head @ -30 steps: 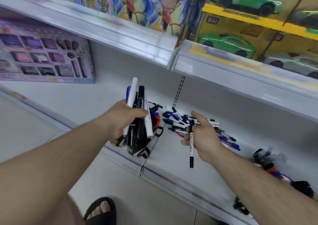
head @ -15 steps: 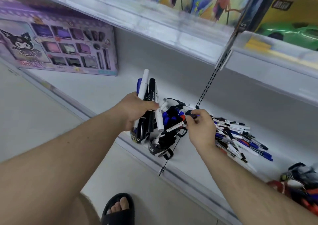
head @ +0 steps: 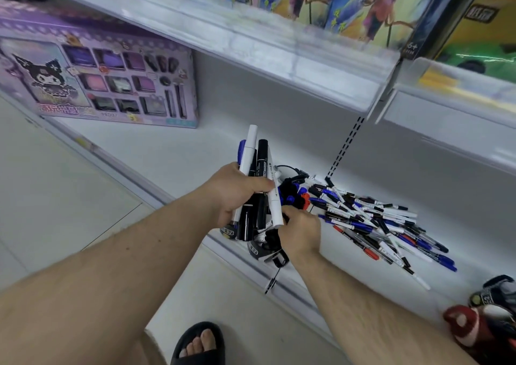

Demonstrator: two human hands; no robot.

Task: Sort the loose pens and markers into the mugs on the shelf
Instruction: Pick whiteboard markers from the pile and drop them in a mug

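Faintly, "MARKER" on black marker [head: 262, 169], left hand [head: 237, 191]

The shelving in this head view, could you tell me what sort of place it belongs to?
Most likely a shop's toy and stationery aisle: white retail shelves with price-strip edges, a boxed purple toy set, boxed toy cars above, and a pile of loose pens.

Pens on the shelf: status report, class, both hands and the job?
Left hand grips a bundle of markers. Right hand down at the mugs, fingers hidden. Loose pens still piled right. Nothing blocking.
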